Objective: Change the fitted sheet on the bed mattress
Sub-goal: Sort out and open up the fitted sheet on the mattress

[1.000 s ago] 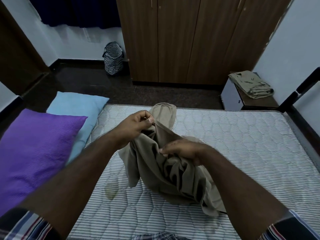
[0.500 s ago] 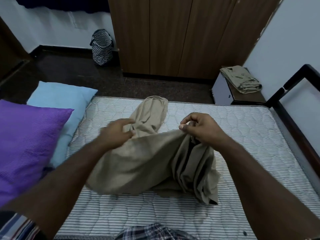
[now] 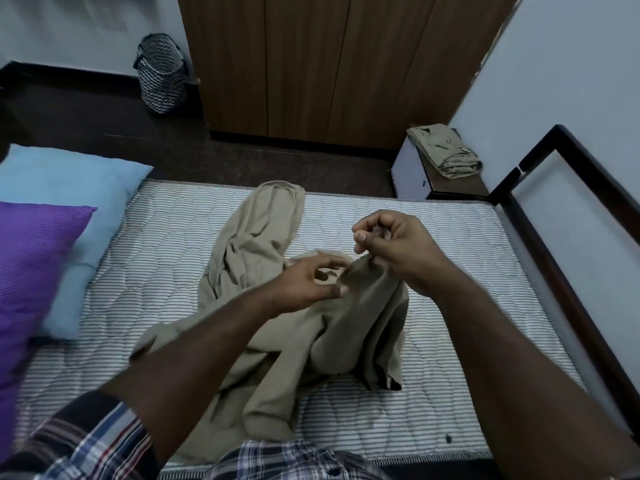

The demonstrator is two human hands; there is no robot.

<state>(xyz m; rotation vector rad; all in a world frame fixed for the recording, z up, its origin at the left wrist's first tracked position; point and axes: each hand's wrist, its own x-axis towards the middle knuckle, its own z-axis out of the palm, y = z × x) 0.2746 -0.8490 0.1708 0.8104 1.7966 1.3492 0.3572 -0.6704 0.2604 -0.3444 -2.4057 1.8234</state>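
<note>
A: Where is the sheet [image 3: 311, 341]?

B: Bunched in a khaki heap on the bare striped mattress [image 3: 156, 258], near the middle. One long fold runs away toward the far edge; another trails to the near edge, by the plaid shirt [image 3: 277, 460].

A: And the hands?

B: The right hand [image 3: 394, 247] is raised above the heap, its fingers curled, pinching a peak of the sheet, which hangs down from that grip in folds. The left hand [image 3: 311, 282] sits just beside it, over the cloth, fingers spread and loosely bent, thumb near the fabric. Whether it touches the sheet, I cannot tell; it has hold of nothing.

A: What else is about?

B: A purple pillow [image 3: 31, 289] at the left lies partly over a blue pillow [image 3: 62, 178], both at the mattress's left end. A dark bed frame [image 3: 568, 237] runs along the right. Beyond the bed stands a wooden wardrobe [image 3: 311, 64], a zigzag-patterned basket [image 3: 161, 72] to its left on the dark floor, and at the right a small stand [image 3: 410, 174] with a folded khaki cloth [image 3: 443, 150] on top.
</note>
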